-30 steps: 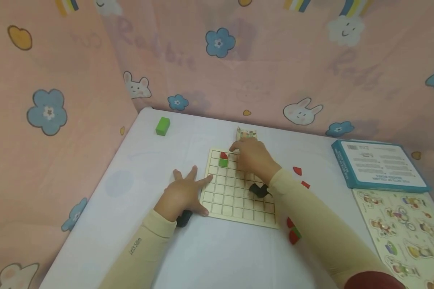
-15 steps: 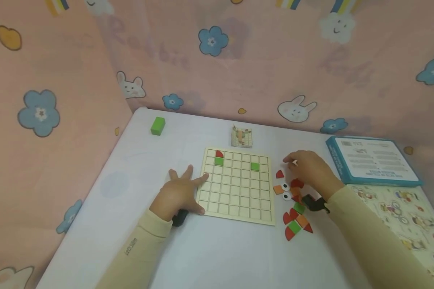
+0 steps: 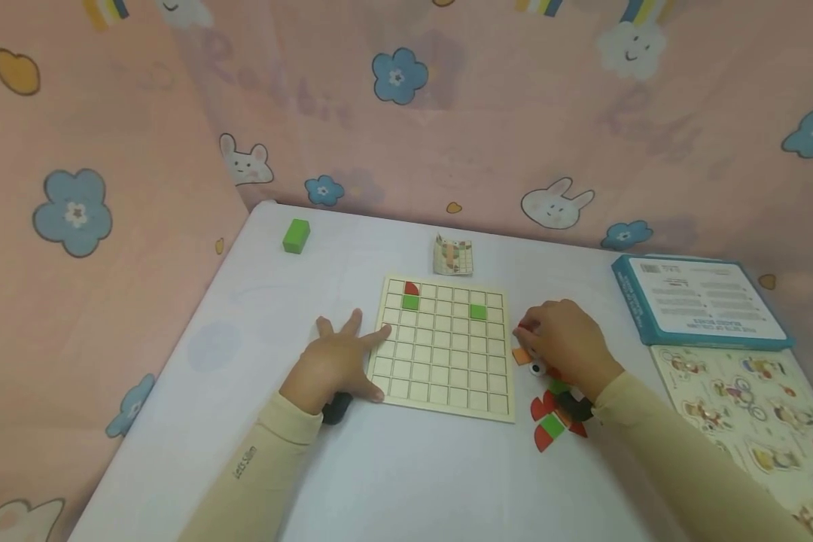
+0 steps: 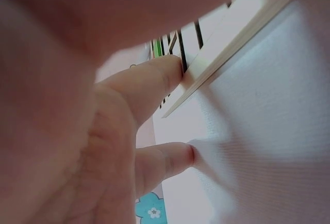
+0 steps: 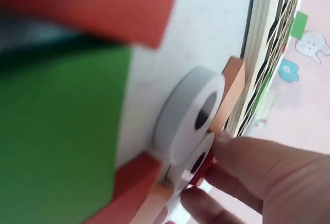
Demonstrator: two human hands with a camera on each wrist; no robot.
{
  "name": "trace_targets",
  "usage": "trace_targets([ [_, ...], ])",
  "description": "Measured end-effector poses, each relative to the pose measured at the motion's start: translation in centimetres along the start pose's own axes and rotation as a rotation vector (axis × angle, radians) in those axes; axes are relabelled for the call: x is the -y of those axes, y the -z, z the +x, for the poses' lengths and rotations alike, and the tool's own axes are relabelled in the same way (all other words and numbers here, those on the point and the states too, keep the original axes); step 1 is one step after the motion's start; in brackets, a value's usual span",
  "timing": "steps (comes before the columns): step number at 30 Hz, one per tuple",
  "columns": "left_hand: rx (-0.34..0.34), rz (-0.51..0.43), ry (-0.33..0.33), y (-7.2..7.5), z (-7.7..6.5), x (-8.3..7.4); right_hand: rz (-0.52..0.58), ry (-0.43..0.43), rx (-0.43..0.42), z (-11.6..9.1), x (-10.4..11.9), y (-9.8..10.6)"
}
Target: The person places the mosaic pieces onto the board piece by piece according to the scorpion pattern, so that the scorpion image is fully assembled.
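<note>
The right hand (image 3: 565, 342), at three o'clock of the grid board (image 3: 440, 354), seems to pinch a red piece (image 5: 207, 166) (its outline mostly hidden by fingers); pickup looks underway, and lifting calls for clearing the neighbouring white disc (image 5: 198, 163). The left hand (image 3: 332, 369), spread wide, touches the board's nine o'clock edge.

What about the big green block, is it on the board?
No, the big green block sits on the table, apart from the board, past its far left corner.
</note>
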State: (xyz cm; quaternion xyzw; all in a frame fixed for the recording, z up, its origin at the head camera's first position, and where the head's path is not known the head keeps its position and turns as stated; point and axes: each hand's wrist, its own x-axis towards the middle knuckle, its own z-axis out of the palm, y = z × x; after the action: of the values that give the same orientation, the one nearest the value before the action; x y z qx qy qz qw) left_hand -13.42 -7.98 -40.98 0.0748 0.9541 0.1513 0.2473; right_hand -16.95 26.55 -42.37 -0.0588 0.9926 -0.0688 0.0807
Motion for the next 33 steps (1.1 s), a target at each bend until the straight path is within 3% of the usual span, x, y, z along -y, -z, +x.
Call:
trace_targets([
  [4, -0.004, 0.002, -0.003, 0.0, 0.0, 0.0, 0.001, -0.019, -0.007, -0.2, 0.3, 0.0],
  [11, -0.003, 0.010, -0.010, 0.0, 0.0, -0.1, 0.086, -0.073, 0.082, 0.0, -0.9, 0.7],
  [16, -0.002, 0.010, -0.008, 0.0, 0.0, 0.0, 0.169, -0.153, 0.085, 1.9, -1.8, 1.7],
  [19, -0.004, 0.011, -0.007, 0.0, 0.1, 0.1, 0.153, -0.126, 0.044, 3.6, -0.6, 2.3],
  [25, 0.003, 0.015, -0.004, 0.1, 0.1, 0.3, 0.169, 0.085, 0.023, 6.4, 6.2, 2.6],
  [29, 0.012, 0.023, -0.006, 0.2, 0.1, 0.3, 0.206, 0.286, 0.011, 7.3, 10.8, 1.7],
  [33, 0.011, 0.032, -0.013, 0.2, 0.1, 0.5, 0.202, 0.425, -0.012, 7.8, 14.0, 0.6],
])
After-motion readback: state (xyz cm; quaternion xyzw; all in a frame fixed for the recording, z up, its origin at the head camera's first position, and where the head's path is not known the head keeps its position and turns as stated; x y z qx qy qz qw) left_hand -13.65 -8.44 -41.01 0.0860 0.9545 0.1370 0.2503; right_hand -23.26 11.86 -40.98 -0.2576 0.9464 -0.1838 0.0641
